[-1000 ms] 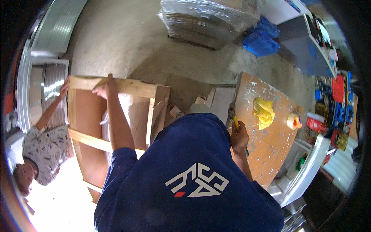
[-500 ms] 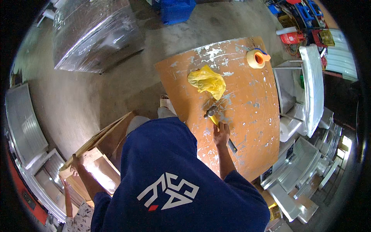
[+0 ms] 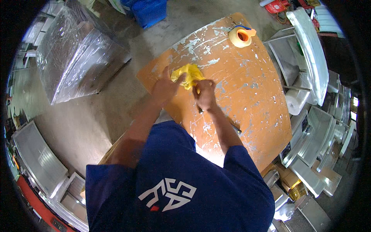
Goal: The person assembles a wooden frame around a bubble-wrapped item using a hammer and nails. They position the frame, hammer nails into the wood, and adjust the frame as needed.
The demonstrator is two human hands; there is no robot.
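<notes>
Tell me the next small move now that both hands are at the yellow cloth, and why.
Probably gather the yellow cloth fully into the left hand. That hand only touches its edge, while the right hand, gripping a tool whose kind I cannot tell, presses beside it on the paint-flecked orange board.

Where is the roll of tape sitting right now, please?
In the head view, the tape roll rests at the far end of the orange board, up and right of the yellow cloth and both hands.

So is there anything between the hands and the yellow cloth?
No, nothing visible. The left hand is touching the yellow cloth on the orange board, and the right hand sits right against it. The tape roll lies well off, near the far edge.
</notes>
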